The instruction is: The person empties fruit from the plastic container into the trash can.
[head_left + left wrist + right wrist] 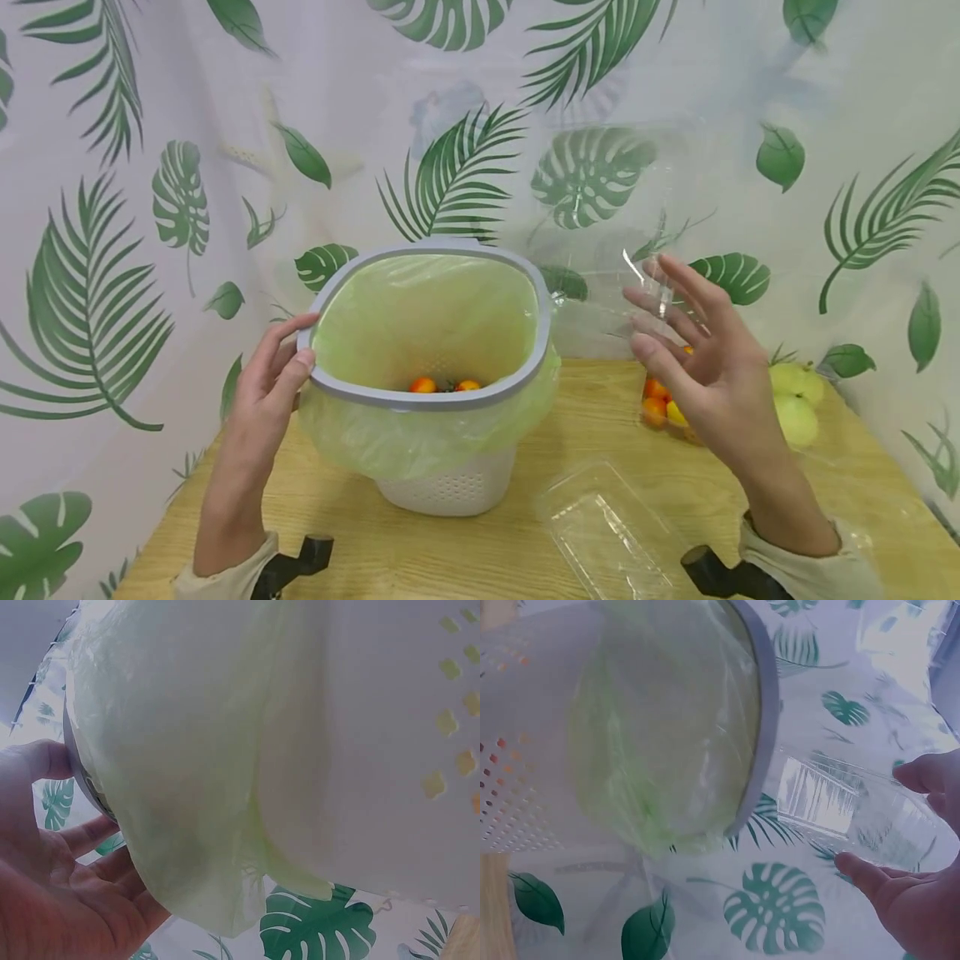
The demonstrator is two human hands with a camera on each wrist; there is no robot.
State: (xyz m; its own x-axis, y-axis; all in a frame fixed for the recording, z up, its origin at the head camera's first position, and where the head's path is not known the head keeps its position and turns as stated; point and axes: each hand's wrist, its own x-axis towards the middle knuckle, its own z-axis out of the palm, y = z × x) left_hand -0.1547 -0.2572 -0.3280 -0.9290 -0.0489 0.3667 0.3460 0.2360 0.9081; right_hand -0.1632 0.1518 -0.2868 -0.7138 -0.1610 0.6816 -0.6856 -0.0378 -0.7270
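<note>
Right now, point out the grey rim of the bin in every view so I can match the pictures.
Head: the grey rim rings the bin's mouth at centre, with the left hand gripping its left edge.
Left wrist: only a short strip of it shows at left, beside the thumb.
Right wrist: it curves down the upper middle.
Shared landmark: the green bag folded over the rim.

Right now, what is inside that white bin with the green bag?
Inside the white perforated plastic bin, a pale green plastic liner bag covers the walls. At the bottom lie two small orange tomatoes. The grey rim hides the rest of the bottom.
</note>
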